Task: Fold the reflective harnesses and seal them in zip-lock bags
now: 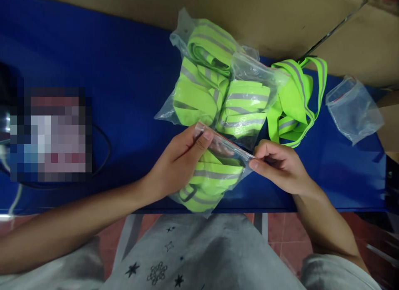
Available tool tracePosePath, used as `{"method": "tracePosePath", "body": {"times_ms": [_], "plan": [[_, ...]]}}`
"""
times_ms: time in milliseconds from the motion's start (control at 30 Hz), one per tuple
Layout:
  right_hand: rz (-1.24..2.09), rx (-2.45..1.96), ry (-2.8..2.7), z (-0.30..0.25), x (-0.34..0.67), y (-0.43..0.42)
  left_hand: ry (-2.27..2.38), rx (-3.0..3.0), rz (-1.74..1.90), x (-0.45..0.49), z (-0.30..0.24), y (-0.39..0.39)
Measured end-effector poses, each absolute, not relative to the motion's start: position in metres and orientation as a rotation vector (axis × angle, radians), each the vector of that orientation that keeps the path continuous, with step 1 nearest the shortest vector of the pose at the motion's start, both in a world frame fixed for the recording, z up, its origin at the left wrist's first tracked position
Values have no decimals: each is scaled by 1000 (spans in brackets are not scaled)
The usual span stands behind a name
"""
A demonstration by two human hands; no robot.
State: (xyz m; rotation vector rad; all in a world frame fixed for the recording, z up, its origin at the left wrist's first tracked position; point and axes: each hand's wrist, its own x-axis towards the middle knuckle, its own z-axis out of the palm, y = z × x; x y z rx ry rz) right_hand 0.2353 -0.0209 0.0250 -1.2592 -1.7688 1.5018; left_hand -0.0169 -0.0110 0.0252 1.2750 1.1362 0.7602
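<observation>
Between my hands is a clear zip bag [215, 186] with a folded neon-yellow reflective strap inside, near the table's front edge. My left hand [179, 161] pinches the left end of its zip strip, thumb on top. The right end of the strip is pinched between thumb and fingers of my right hand [280, 165]. Just beyond lie several bagged reflective straps [246, 103], grey stripes showing through the plastic. A loose reflective strap [294, 94] lies in a tangle to their right, and farther right rests a zip bag [355, 111] with nothing visible in it.
The blue table [124, 82] runs across the view. Cardboard boxes [264, 20] stand along its far edge. At left, a blurred-out object [51, 134] sits beside a dark cable [107, 148]. Red floor tiles show below the front edge.
</observation>
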Motion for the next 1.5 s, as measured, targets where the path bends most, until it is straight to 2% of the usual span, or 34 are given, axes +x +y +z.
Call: {"method": "tracePosePath", "body": {"times_ms": [133, 1200, 1500], "plan": [[1573, -1180, -1818, 23, 235, -20, 1120, 1333, 773, -19, 20, -14], [1540, -1204, -1986, 23, 226, -27, 978, 1337, 652, -14, 10, -26], [1405, -1194, -2039, 20, 229, -28, 1019, 1325, 665, -14, 12, -25]]}}
